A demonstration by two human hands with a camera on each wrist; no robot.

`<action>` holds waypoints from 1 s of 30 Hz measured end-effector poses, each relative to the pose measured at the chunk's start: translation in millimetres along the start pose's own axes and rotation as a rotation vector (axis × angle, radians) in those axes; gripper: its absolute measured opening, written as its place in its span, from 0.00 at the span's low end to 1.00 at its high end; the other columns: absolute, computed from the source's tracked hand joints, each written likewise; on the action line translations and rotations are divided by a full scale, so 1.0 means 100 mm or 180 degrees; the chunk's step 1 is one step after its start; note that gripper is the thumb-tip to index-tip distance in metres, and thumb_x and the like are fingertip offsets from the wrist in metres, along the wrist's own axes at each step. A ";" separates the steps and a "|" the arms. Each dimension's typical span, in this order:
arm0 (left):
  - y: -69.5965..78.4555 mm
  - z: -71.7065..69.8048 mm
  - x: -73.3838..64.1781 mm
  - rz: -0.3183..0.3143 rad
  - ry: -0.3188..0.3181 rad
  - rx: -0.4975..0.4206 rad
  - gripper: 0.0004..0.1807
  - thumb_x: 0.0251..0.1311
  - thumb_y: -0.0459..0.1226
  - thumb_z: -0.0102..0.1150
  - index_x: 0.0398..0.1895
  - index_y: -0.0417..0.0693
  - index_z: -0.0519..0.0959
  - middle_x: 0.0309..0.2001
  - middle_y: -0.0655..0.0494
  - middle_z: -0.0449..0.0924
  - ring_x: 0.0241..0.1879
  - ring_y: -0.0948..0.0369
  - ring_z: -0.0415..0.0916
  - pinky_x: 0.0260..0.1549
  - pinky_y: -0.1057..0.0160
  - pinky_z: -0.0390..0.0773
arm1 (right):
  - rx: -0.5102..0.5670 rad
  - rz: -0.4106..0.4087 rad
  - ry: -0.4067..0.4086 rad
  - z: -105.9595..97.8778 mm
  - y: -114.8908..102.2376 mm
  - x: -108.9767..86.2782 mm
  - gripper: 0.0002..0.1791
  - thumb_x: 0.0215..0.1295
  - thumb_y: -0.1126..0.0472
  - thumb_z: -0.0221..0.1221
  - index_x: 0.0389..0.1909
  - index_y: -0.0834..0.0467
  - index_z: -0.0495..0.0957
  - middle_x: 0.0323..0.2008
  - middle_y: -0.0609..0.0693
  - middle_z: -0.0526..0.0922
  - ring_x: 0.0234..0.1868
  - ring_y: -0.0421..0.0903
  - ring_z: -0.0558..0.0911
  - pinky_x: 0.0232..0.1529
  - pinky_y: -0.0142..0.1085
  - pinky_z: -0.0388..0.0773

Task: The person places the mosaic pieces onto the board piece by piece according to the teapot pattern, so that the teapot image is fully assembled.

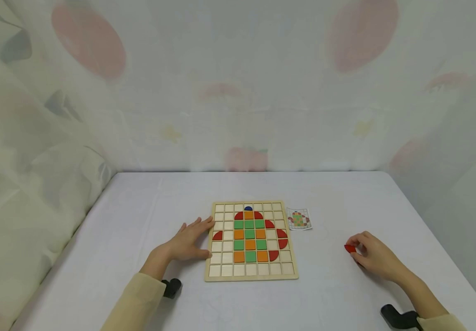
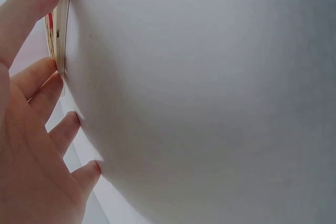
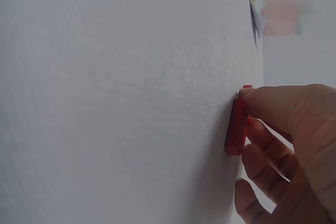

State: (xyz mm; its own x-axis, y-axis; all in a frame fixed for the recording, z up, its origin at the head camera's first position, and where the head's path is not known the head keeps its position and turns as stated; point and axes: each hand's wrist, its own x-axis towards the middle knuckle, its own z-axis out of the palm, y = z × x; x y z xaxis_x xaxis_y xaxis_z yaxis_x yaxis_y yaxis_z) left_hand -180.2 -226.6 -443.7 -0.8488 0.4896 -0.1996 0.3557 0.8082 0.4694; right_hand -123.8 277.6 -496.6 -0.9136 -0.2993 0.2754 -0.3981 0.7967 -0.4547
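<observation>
A wooden grid board (image 1: 254, 278) lies on the white table. Its middle cells hold green (image 1: 249, 233) and orange (image 1: 239, 256) squares, with red quarter-circle pieces (image 1: 282, 243) around them and a blue rounded piece (image 1: 248, 208) at the top. My left hand (image 1: 186, 241) has its fingers spread, and the thumb and fingertips touch the board's left edge. Off to the right of the board, my right hand (image 1: 374, 257) pinches a red quarter-circle piece (image 3: 237, 128) between thumb and fingers, low over the table. The fingers partly hide that piece.
Beside the board's upper right corner lies a small pattern card (image 1: 299, 219) showing a similar coloured figure. Black wrist mounts (image 1: 399, 318) sit at both sleeves. A patterned cloth (image 1: 238, 92) hangs behind the table and along its sides.
</observation>
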 end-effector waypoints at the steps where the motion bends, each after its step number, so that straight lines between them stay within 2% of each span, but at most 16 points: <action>1: 0.00 0.00 0.00 -0.0001 0.0002 0.0003 0.46 0.47 0.47 0.68 0.70 0.49 0.57 0.72 0.55 0.50 0.71 0.46 0.42 0.63 0.35 0.38 | -0.0014 0.0017 -0.0001 0.00 -0.01 0.00 0.15 0.45 0.69 0.67 0.34 0.55 0.77 0.29 0.42 0.72 0.27 0.31 0.64 0.24 0.28 0.66; 6: 0.01 0.00 0.00 -0.0018 0.0010 -0.0001 0.47 0.46 0.47 0.68 0.69 0.49 0.57 0.72 0.54 0.50 0.71 0.46 0.42 0.63 0.35 0.38 | -0.0046 0.0010 0.0041 0.00 -0.01 0.01 0.15 0.44 0.69 0.67 0.34 0.56 0.77 0.29 0.43 0.72 0.27 0.32 0.64 0.24 0.28 0.66; 12: 0.01 0.01 0.01 -0.0046 0.0004 0.0036 0.47 0.46 0.47 0.68 0.70 0.50 0.57 0.72 0.55 0.50 0.71 0.47 0.42 0.63 0.35 0.38 | -0.0055 0.0120 -0.0042 -0.02 -0.07 0.03 0.14 0.46 0.68 0.67 0.35 0.55 0.77 0.30 0.43 0.73 0.27 0.33 0.65 0.25 0.28 0.66; 19: 0.02 0.00 0.01 -0.0053 -0.0002 0.0040 0.46 0.46 0.47 0.68 0.70 0.49 0.57 0.72 0.55 0.50 0.71 0.47 0.42 0.63 0.36 0.38 | -0.0059 0.0108 -0.0052 -0.01 -0.25 0.14 0.14 0.47 0.66 0.67 0.35 0.54 0.78 0.30 0.42 0.74 0.30 0.37 0.68 0.27 0.29 0.69; 30: 0.01 0.00 0.01 -0.0033 -0.0001 0.0036 0.47 0.46 0.47 0.68 0.70 0.49 0.57 0.72 0.54 0.50 0.71 0.46 0.42 0.63 0.35 0.38 | 0.0105 0.0018 -0.0106 0.14 -0.59 0.37 0.15 0.49 0.65 0.67 0.38 0.53 0.78 0.33 0.41 0.74 0.31 0.39 0.69 0.29 0.27 0.70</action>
State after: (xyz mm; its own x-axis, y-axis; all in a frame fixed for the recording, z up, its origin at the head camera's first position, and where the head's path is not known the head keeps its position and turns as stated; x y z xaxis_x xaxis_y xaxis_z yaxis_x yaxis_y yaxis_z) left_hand -180.6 -225.0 -443.6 -0.8524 0.4811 -0.2047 0.3512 0.8169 0.4575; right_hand -135.5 212.5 -471.2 -0.9178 -0.3126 0.2448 -0.3950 0.7809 -0.4839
